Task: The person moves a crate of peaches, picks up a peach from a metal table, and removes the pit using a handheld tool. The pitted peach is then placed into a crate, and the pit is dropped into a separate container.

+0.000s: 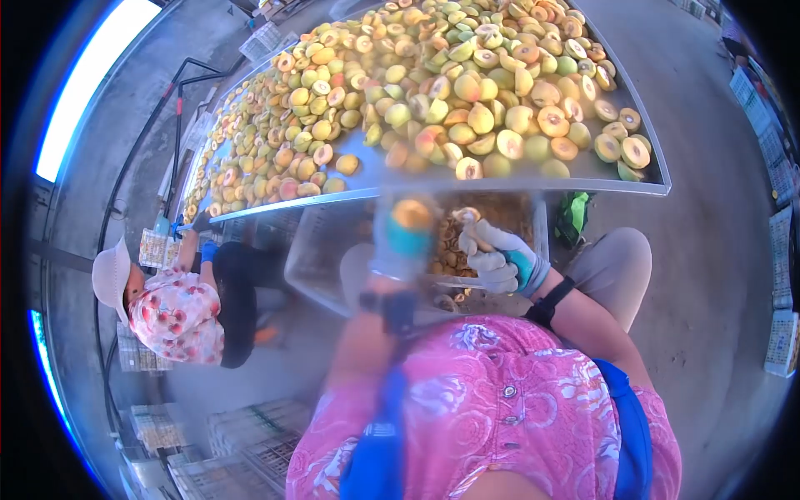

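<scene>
At far left, a co-worker in a pale hat and floral top is seen seated beside the far end of a metal-rimmed tray, near a white crate. Across the tray, yellow-green and orange-blushed fruit is heaped, much of it split, with cut faces exposed; whether each rounded piece is whole or halved cannot be told. A bluish bare patch is left near the tray's middle edge.

Just below that edge, the gloved left hand is blurred, its fingers apparently closed on an orange-yellow fruit piece. Beneath and between the hands, brownish bits are gathered in a bin set under the tray edge; by these, a good share of work appears to have been done, though most of the fruit in sight is still spread above and how much of it is finished cannot be judged. To the right, the gloved right hand is curled around a small pale-and-brown piece, its exact nature unclear. Beyond the bin, a green bag is seen; at far right, crates are lined up.
</scene>
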A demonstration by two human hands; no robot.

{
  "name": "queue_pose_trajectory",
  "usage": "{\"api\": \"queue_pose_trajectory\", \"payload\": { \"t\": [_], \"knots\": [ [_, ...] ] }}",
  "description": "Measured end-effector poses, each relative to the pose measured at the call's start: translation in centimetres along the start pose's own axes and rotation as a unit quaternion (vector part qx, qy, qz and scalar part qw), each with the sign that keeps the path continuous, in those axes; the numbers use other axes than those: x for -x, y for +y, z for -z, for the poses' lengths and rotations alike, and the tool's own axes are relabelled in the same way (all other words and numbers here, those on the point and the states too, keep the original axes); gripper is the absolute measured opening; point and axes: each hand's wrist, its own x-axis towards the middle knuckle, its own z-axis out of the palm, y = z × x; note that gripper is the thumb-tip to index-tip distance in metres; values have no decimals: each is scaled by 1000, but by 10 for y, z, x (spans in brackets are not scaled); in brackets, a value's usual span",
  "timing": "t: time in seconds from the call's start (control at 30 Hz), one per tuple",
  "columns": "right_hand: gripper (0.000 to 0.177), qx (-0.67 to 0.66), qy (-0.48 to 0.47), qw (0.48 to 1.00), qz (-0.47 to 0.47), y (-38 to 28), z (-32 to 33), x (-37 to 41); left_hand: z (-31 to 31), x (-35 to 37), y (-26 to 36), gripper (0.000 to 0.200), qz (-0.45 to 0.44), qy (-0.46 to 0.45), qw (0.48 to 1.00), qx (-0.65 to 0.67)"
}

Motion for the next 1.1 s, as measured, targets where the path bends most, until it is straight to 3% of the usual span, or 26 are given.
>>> {"api": "queue_pose_trajectory", "payload": {
  "t": [0.03, 0.07, 0.1, 0.13, 0.2, 0.23, 0.3, 0.33, 0.4, 0.43, 0.5, 0.53, 0.6, 0.63, 0.7, 0.83, 0.9, 0.93, 1.0, 1.03, 1.1],
  "knots": [
    [40, -59, -39, 997, 26, -2, 3, 0, 32, -7, 26, 49, -17, -49, 999, -4],
    [40, -57, -40, 997, 25, -3, 7, 0, 46, -6, 49, 47, -57, -5, 998, -28],
    [40, -33, 18, 997, 66, -3, 11, -1, 29, 2, 62, 44, -199, 165, 907, -333],
    [40, -9, 77, 991, 105, -2, 16, -2, 24, 4, 77, 39, -233, 169, 855, -430],
    [39, 3, 104, 990, 98, -1, 23, -6, 39, -7, 97, 36, -335, 131, 616, -701],
    [39, 19, 134, 986, 94, -1, 25, -8, 41, -17, 98, 36, -336, 132, 616, -700],
    [38, 35, 153, 984, 82, 0, 24, -13, 31, -43, 96, 35, -195, 181, 699, -663],
    [38, 49, 172, 981, 73, 0, 23, -14, 37, -58, 98, 35, -199, 181, 701, -660],
    [38, 68, 175, 980, 68, -1, 27, -16, 57, -91, 98, 59, -134, 136, 565, -803],
    [38, 78, 194, 976, 67, 0, 26, -17, 60, -105, 99, 59, -136, 136, 567, -801],
    [37, 77, 210, 973, 61, 0, 26, -17, 49, -119, 92, 70, -24, 159, 684, -711],
    [37, 76, 210, 973, 62, 0, 26, -16, 46, -121, 87, 70, -24, 158, 684, -711],
    [37, 94, 242, 964, 62, 1, 26, -17, 24, -112, 83, 73, -1, 189, 500, -845],
    [37, 94, 241, 964, 63, 1, 24, -18, 16, -105, 83, 73, -1, 189, 499, -846],
    [36, 156, 278, 947, 43, 0, 16, -19, 8, -94, 82, 77, -61, 144, 572, -805],
    [36, 221, 305, 924, 62, 5, 1, -24, 3, -89, 72, 72, -79, 158, 564, -807],
    [37, 279, 322, 901, 78, 5, -10, -23, 18, -90, 60, 53, -198, 129, 707, -666],
    [37, 277, 322, 901, 82, 4, -9, -24, 18, -87, 53, 53, -197, 125, 706, -668],
    [39, 339, 351, 867, 101, 4, -5, -25, -14, -60, 32, 38, -144, 122, 906, -380],
    [39, 337, 353, 867, 102, 3, -9, -24, -30, -48, 24, 38, -141, 121, 906, -380],
    [40, 313, 306, 894, 92, 0, -21, -21, -57, -26, 5, 38, -136, 23, 947, -289]
  ]
}}
